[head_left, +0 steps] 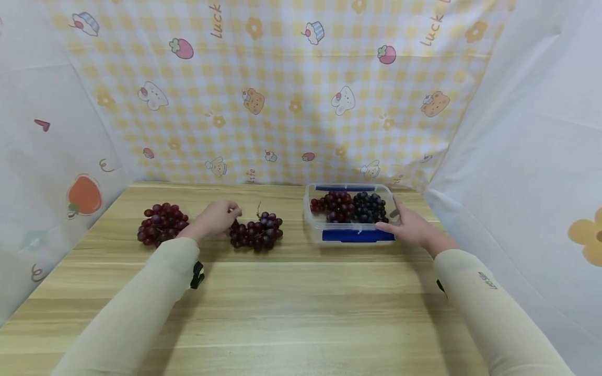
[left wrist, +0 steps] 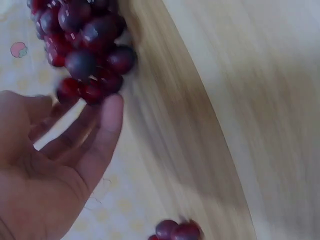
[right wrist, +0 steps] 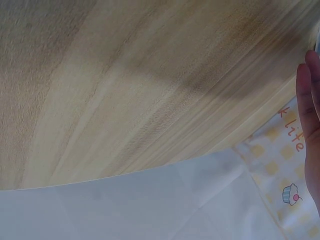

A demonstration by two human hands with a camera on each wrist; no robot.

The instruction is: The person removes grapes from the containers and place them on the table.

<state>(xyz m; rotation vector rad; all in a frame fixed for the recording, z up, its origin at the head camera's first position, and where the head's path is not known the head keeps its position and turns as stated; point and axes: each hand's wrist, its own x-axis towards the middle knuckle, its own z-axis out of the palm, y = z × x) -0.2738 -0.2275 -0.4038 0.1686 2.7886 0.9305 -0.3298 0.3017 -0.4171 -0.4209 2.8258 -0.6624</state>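
My left hand (head_left: 218, 216) is at the left end of a bunch of dark red grapes (head_left: 258, 233) on the table. In the left wrist view its fingertips touch the lowest grapes of the bunch (left wrist: 92, 45), while the thumb stays apart from the fingers. A clear plastic container (head_left: 312, 225) with blue clips stands to the right, holding a red grape bunch (head_left: 339, 204) and a black grape bunch (head_left: 369, 206). My right hand (head_left: 411, 225) rests against its right front corner, thumb at the rim and fingers straight along the side wall. The right wrist view catches only part of this hand (right wrist: 310, 110).
Another red grape bunch (head_left: 162, 223) lies on the left of the wooden table (head_left: 301, 308), beside my left forearm. A patterned yellow checked cloth (head_left: 282, 104) hangs behind the table, and white cloth (head_left: 522, 156) hangs at the sides.
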